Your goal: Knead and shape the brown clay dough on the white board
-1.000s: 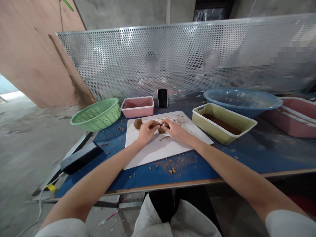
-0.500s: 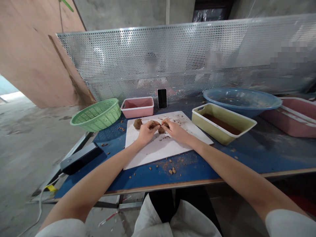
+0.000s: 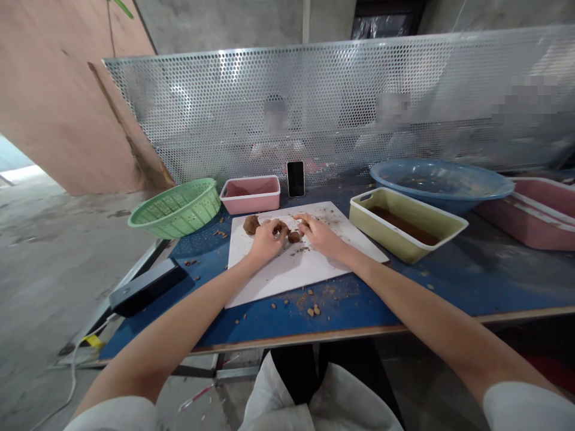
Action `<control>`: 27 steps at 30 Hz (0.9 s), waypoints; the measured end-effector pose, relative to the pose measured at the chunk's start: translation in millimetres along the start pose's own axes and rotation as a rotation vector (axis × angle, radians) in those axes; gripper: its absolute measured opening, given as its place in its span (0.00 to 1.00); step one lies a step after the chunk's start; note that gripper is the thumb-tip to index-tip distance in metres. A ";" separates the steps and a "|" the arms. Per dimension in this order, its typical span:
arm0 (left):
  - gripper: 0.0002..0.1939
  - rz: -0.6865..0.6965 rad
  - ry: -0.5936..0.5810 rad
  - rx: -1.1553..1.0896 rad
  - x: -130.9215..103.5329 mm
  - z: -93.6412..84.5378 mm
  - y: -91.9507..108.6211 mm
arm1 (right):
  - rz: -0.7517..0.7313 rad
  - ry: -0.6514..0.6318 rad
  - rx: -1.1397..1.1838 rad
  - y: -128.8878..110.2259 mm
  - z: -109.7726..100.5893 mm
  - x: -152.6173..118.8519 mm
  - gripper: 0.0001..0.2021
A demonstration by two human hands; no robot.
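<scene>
Both hands are over a white board [image 3: 269, 281] strewn with brown crumbs. My left hand [image 3: 268, 238] has its fingers curled together, with something brown and small at the fingertips that I cannot make out. A small brown lump [image 3: 294, 237] lies on the board between the hands. Just right of it, my right hand [image 3: 318, 232] is bent with its fingers close together; what they hold, if anything, is too small to tell. A larger brown lump [image 3: 251, 225] rests on the board behind my left hand.
Behind the board are a pink basin [image 3: 251, 204] and an upright phone [image 3: 295, 179]. A green basket [image 3: 179, 209] and a dark box [image 3: 148, 287] are on the left. On the right stand an olive basin [image 3: 386, 233], a blue tub [image 3: 440, 191] and a pink tub [image 3: 521, 227].
My hands have moved slightly apart, my left to the left and my right to the right. The small lump between them now shows more.
</scene>
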State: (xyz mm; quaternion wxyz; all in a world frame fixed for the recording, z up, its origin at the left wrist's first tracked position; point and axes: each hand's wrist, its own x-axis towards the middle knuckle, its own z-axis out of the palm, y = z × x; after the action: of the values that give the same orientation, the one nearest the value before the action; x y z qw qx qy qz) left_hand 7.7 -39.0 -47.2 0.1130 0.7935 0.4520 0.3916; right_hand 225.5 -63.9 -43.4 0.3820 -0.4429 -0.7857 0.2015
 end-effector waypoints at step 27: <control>0.23 -0.530 -0.103 -1.621 49.3 14.8 122.3 | -0.098 0.320 1.814 -70.9 4.1 38.9 0.33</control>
State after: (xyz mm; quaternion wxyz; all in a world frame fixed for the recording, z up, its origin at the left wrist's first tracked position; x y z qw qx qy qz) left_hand 109.4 -65.9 33.8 0.7541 0.3525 0.1971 0.5179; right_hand 171.6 -68.1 16.9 0.6950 0.0372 -0.2828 0.6600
